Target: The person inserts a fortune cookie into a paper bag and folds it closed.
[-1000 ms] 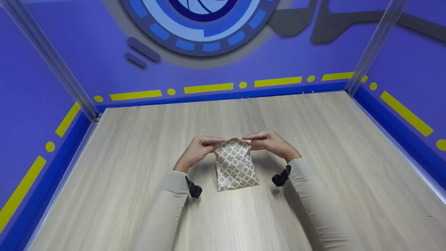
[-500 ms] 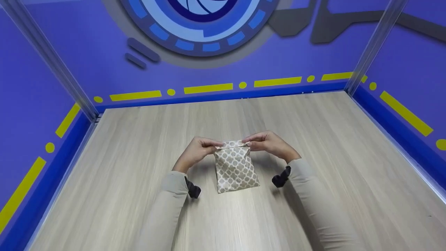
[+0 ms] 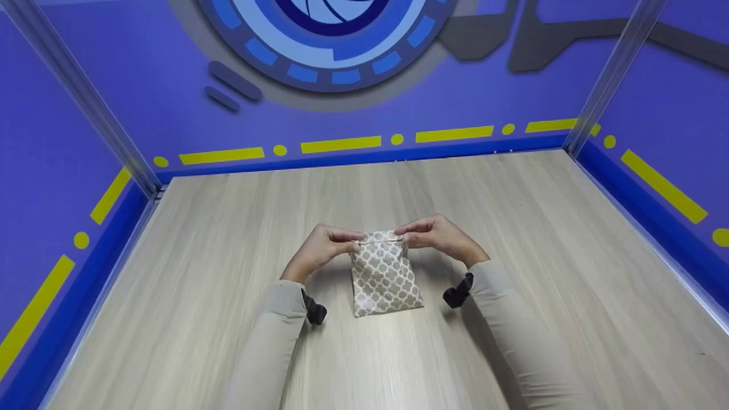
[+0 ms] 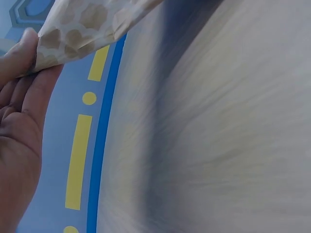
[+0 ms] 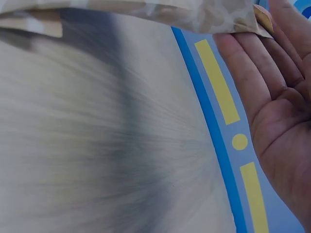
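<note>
A small paper bag (image 3: 387, 279), white with a tan quatrefoil pattern, stands out before me at the middle of the table. Its upper edge is folded over into a narrow flap (image 3: 380, 236). The left hand (image 3: 322, 250) pinches the flap's left end between thumb and fingers. At the opposite end the right hand (image 3: 441, 238) pinches the fold the same way. In the left wrist view, the bag's corner (image 4: 73, 36) sits between thumb and fingers. The right wrist view has the bag's side (image 5: 194, 14) above the table, fingers beneath its edge. What the bag contains is hidden.
The wood-grain table (image 3: 256, 210) extends around the hands. Purple-blue panels (image 3: 142, 85) with yellow markings enclose it at the back and both sides, joined by metal corner posts (image 3: 612, 80). A black wrist camera (image 3: 457, 291) hangs under each sleeve.
The bag's top edge has been turned down toward the person, forming the patterned flap. Both hands stay at the top corners and have shifted only slightly.
</note>
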### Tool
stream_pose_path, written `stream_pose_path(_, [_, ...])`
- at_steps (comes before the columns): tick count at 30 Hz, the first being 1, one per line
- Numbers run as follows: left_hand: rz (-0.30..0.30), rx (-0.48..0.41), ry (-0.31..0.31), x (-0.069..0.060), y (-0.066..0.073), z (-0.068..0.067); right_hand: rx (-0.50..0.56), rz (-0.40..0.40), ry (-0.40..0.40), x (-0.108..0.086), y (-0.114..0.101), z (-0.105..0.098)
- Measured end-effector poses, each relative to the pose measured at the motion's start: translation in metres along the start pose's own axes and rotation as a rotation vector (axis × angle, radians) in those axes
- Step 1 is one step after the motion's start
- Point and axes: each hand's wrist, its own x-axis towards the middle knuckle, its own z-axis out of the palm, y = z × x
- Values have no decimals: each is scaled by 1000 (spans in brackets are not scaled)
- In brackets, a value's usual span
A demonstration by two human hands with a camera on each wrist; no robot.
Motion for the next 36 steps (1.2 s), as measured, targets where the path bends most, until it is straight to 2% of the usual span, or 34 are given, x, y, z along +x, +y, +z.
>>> stream_pose_path(9, [-19,18,64,1,-2,8,-28,-12,82,3,1,8])
stream_pose_path(17, [45,24,115,1,0,16,-37,-38,119,5,1,11])
stream_pose_path(20, [46,24,123,0,2,17,-73,-28,129,5,0,12])
stream_pose_path(25, [32,18,122,-1,5,19,-153,5,112,6,-3,16])
stream_pose_path(32, [29,5,119,-1,7,22,-165,15,82,8,-9,23])
stream_pose_path(36, [44,32,105,-3,9,23,-160,8,70,7,-13,24])
